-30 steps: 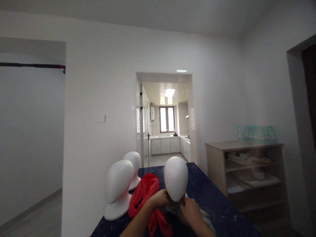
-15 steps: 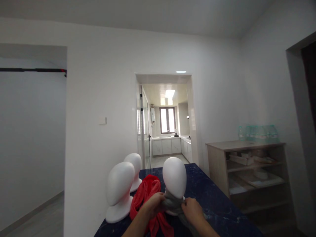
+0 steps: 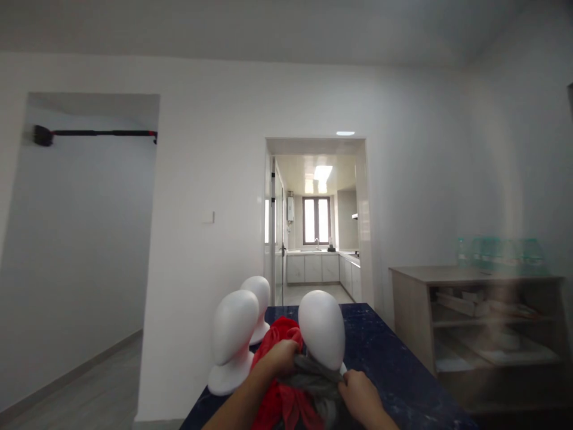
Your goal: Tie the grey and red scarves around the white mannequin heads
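A white mannequin head [image 3: 321, 328] stands on the dark blue marbled table [image 3: 385, 352], tilted a little. Across the front of its neck runs a grey scarf [image 3: 313, 382], stretched between my two hands. My left hand [image 3: 283, 356] is closed on the scarf at the left of the neck. At the right side, my right hand [image 3: 359, 391] grips the other part of the cloth. Grey fabric hangs down below, partly blurred. Just left of the head lies a bunched red scarf [image 3: 273, 340], partly hidden behind my left hand and forearm.
Two more white mannequin heads, a nearer one [image 3: 236, 328] and a farther one [image 3: 258, 295], stand along the table's left side. To the right is a wooden shelf unit [image 3: 409, 310] with plastic bottles [image 3: 505, 254] on top. Beyond the table, a doorway opens onto a kitchen.
The grey scarf has come away from its close wrap at the neck and is now pulled toward me. The head tilts more. My view has turned slightly left.
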### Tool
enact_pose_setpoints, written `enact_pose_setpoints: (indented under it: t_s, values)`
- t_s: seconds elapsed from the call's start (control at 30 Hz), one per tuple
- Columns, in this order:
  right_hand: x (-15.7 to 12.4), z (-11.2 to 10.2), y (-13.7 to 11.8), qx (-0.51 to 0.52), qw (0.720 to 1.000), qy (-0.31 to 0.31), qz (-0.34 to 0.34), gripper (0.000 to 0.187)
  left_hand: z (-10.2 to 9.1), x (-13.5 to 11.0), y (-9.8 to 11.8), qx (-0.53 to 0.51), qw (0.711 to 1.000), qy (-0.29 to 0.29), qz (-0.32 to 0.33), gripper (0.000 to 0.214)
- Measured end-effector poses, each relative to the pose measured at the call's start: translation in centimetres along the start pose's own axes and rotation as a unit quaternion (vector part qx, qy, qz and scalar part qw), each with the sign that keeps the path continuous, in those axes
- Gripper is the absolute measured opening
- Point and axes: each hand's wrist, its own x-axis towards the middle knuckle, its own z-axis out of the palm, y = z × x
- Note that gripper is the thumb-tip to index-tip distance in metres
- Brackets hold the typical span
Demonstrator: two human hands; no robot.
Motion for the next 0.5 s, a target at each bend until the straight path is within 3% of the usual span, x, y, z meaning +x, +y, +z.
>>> enact_pose_setpoints:
  t_s: [0.13,0.27,0.37,0.5]
  values:
    - [0.0,0.2,0.3,-0.012,1.000,-0.013,-0.022,0.029,-0.7,-0.5,0.7,-0.052,0.997,0.060,-0.003,0.039]
    - [0.2,0.9,0.8,-0.012,0.999,-0.009,-0.029,0.031,0.7,-1.8,0.6,-0.138,0.985,0.101,-0.006,0.026]
    - [0.3,1.4,1.0,-0.005,0.999,-0.008,-0.036,0.028,1.4,-3.3,0.4,-0.211,0.974,0.081,-0.033,0.026]
    - [0.5,1.8,1.2,0.025,0.999,-0.006,-0.029,0.023,0.9,-6.1,0.3,-0.277,0.958,0.009,-0.067,0.017]
